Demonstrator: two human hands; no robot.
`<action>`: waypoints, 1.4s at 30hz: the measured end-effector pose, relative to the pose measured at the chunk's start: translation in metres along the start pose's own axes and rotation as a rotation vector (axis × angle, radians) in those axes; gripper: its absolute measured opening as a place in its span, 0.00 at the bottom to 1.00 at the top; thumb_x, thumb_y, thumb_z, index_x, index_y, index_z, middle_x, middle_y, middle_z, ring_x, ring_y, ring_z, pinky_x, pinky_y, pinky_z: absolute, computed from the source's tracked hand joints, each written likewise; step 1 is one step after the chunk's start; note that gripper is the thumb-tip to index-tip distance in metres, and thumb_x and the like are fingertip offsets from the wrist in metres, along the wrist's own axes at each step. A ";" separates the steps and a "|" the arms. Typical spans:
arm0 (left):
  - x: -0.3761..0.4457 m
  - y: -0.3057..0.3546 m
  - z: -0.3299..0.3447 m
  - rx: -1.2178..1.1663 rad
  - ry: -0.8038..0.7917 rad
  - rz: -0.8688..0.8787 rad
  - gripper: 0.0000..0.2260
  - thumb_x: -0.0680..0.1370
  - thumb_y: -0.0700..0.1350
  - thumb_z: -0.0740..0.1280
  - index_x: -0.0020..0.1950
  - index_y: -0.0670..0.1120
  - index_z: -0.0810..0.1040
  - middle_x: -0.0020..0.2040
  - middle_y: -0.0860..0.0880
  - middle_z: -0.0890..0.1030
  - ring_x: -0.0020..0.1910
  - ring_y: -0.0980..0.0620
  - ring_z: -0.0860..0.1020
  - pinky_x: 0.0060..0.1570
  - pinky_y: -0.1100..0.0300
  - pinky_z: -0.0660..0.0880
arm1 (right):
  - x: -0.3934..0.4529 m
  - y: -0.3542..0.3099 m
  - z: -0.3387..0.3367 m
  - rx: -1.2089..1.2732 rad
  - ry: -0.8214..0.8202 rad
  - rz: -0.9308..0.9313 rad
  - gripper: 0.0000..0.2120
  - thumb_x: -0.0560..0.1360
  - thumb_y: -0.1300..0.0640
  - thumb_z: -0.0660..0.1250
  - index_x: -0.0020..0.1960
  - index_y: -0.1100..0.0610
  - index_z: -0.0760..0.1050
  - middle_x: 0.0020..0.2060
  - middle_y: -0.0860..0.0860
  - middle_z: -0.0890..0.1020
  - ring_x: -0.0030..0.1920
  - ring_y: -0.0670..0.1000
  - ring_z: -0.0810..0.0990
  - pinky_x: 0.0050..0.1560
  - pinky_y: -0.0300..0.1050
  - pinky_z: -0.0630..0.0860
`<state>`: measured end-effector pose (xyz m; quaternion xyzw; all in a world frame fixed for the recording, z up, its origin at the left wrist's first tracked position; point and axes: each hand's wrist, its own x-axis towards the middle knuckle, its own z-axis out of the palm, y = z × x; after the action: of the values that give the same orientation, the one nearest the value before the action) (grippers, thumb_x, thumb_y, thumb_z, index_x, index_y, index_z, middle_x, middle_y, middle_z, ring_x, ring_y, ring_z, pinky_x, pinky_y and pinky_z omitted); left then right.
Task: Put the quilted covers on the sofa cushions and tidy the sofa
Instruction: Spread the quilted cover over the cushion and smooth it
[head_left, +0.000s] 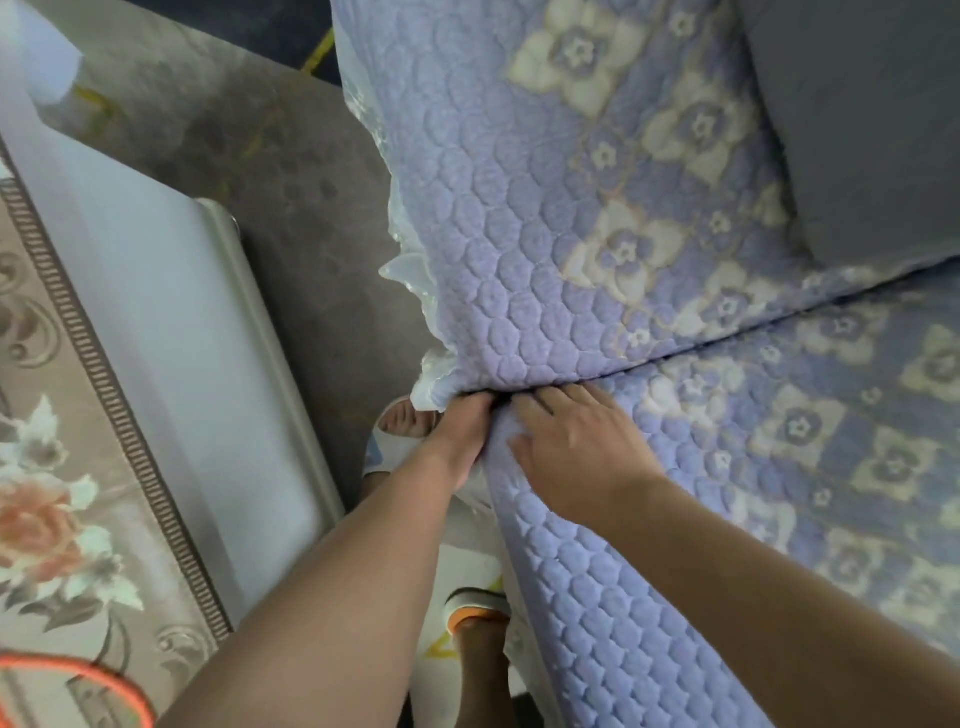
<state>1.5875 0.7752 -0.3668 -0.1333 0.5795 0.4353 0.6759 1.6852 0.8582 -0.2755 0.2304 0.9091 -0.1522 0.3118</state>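
Note:
Two lilac quilted covers with cream flower patches lie over the sofa seats: the far cover (524, 218) with a frilled lace edge, and the near cover (701, 519). They meet at a dark seam (727, 338). My left hand (462, 431) reaches into the front end of that seam, its fingertips hidden in the fabric below the far cover's edge. My right hand (576, 447) lies on the near cover beside it, fingers spread and pressing toward the seam.
A grey back cushion (872, 130) leans at the top right. A low table (171, 338) with a floral cloth (52, 493) stands close on the left, leaving a narrow strip of grey floor (311, 208). My feet in slippers (472, 608) stand by the sofa front.

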 end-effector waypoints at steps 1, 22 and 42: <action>-0.002 0.002 -0.002 0.057 0.024 0.026 0.12 0.82 0.38 0.61 0.63 0.41 0.79 0.49 0.46 0.85 0.45 0.57 0.84 0.39 0.70 0.76 | 0.011 0.000 0.002 0.006 -0.041 0.021 0.18 0.81 0.47 0.51 0.60 0.53 0.75 0.55 0.53 0.81 0.56 0.58 0.77 0.61 0.52 0.69; -0.001 0.002 0.002 0.695 0.084 0.041 0.18 0.85 0.50 0.56 0.72 0.45 0.73 0.68 0.48 0.75 0.70 0.47 0.71 0.71 0.56 0.65 | -0.002 0.021 -0.003 0.112 0.114 0.008 0.15 0.79 0.55 0.52 0.38 0.53 0.72 0.37 0.52 0.81 0.39 0.56 0.79 0.43 0.48 0.71; -0.006 0.024 0.021 1.196 0.070 0.037 0.22 0.85 0.50 0.51 0.77 0.44 0.66 0.78 0.42 0.65 0.75 0.42 0.64 0.75 0.49 0.61 | 0.035 0.035 0.015 0.097 -0.106 0.027 0.15 0.80 0.52 0.59 0.58 0.52 0.82 0.57 0.53 0.83 0.63 0.60 0.77 0.66 0.60 0.68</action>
<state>1.5842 0.8009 -0.3471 0.2661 0.7481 0.0405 0.6065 1.6864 0.8927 -0.3139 0.2489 0.8798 -0.2037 0.3499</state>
